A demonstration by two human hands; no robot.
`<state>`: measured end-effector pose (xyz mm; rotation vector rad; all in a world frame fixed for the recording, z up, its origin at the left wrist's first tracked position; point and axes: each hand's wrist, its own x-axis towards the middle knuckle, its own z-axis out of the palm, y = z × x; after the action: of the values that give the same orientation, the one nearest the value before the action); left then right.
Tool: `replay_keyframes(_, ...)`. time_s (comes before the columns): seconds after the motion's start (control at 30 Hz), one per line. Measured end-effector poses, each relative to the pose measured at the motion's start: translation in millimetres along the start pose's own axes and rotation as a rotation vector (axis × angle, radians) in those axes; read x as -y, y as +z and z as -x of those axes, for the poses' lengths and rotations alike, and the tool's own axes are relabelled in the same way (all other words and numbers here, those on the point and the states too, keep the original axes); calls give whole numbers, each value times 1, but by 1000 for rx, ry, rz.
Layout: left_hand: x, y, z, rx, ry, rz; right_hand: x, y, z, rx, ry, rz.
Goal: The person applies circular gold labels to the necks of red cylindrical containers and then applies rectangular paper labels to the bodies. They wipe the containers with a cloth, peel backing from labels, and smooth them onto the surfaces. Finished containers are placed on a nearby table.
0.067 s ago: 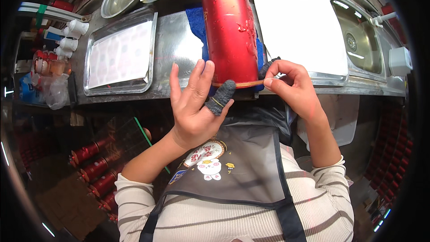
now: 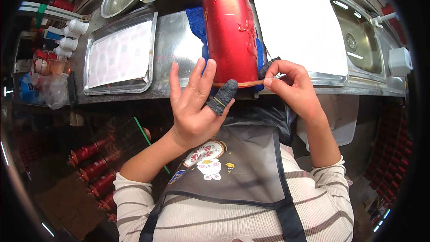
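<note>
On a blue cloth [image 2: 195, 21] on the steel counter [image 2: 172, 40] sits this red cylinder [image 2: 228, 33]: left hand [image 2: 192, 110] spread wide at its near end, right hand [image 2: 293, 90] pinching an orange strip [image 2: 246, 84] there, 1 sink [image 2: 365, 33] off to its right.

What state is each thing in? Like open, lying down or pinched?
Red cylinder: lying down, with droplet-like marks
Blue cloth: under the cylinder
Orange strip: along the cylinder's near end, right end pinched
Left hand: open, fingers spread
Right hand: pinching the strip
Sink: drain uncovered
</note>
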<state>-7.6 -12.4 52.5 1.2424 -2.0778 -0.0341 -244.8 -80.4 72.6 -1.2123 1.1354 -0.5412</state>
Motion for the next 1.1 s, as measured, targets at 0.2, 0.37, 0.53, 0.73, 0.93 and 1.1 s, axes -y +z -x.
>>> replay_keyframes(0.2, -7, -6, -21, 89, 94, -77, -3, -2, -4, 25, -6, 16)
replay_keyframes(0.37, -18, 12, -42, 88, 153, -148, -17, 2, -5, -11, -66, -77)
replay_keyframes(0.53, 4, 21, -19, -74, -62, 87, -4, 4, -3, 23, -8, 14)
replay_keyframes(0.73, 11, 4, 15, -31, -174, 157, -1, 2, 2, 9, -1, 1)
replay_keyframes(0.93, 9, 4, 19, -10, -83, 81, -3, 2, -1, 2, 15, -39)
replay_keyframes(1.1, 7, 1, 2, 49, 45, 8, -6, 0, -3, 14, 6, -41)
